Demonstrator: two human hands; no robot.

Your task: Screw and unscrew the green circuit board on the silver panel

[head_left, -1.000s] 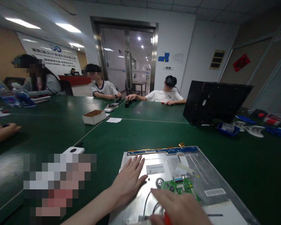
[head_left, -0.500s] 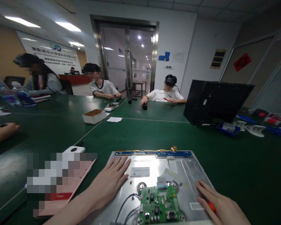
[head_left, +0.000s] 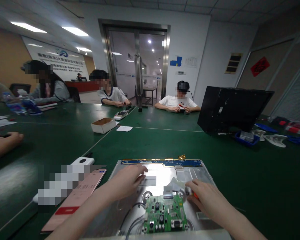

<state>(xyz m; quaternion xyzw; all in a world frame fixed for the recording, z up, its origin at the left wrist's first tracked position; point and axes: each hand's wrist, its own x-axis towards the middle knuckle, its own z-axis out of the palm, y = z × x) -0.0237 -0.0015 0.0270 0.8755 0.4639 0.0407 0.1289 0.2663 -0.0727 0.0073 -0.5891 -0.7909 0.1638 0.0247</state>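
Observation:
A silver metal display panel (head_left: 162, 176) lies before me, a blue circuit strip (head_left: 182, 163) along its far edge. On its near part sits a green circuit board (head_left: 165, 213), with black cables (head_left: 133, 218) at its left. My left hand (head_left: 130, 176) is over the panel's left side, palm down, fingers loosely bent and holding nothing. My right hand (head_left: 202, 195) is closed around an orange-handled screwdriver (head_left: 196, 195), mostly hidden by the fingers, near the board's upper right corner. Right beside those fingertips is a pale strip of film or tape (head_left: 176, 184).
To the left lie a pink booklet (head_left: 90, 186) and a white power strip (head_left: 83, 161). Farther off are an open carton (head_left: 103, 126), a black monitor casing (head_left: 230, 110) and a blue tray (head_left: 247, 139). Several people sit around the green table (head_left: 150, 143); a co-worker's hands (head_left: 7, 143) are at far left.
My right hand has moved left and inward from the panel's right edge toward the board, carrying the screwdriver. My left hand has shifted slightly right, its fingers now more bent.

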